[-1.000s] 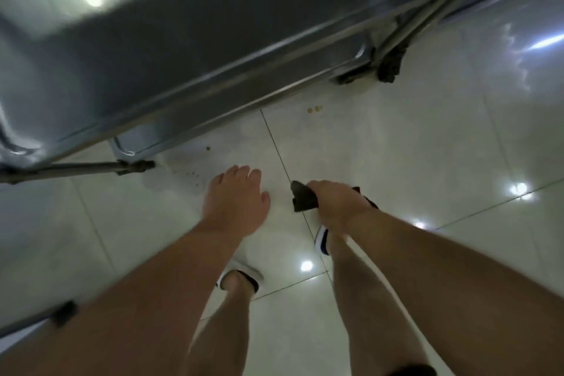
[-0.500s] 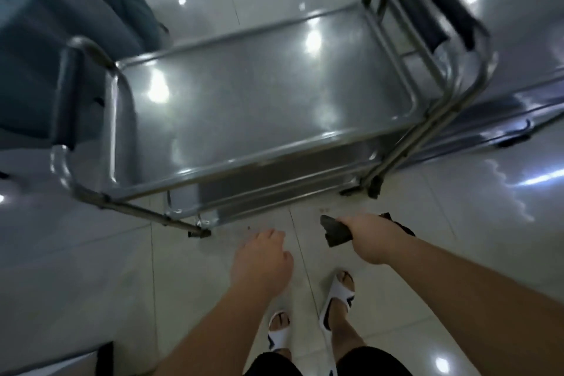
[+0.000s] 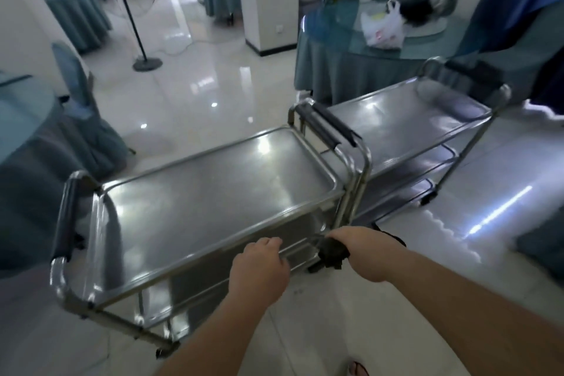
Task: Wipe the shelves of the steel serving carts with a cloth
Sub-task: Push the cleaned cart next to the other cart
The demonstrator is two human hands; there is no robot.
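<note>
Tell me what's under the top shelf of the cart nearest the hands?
Under the near cart's top shelf sit lower steel shelves, only their front edges and right end showing. The top shelf covers the rest, so anything on them is hidden.

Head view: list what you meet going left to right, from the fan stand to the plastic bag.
fan stand → near cart → left hand → cloth → plastic bag

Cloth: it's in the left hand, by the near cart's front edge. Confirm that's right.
Wrong hand. The head view shows the dark cloth gripped in the right hand, by the near cart's front edge. The left hand holds nothing.
</note>
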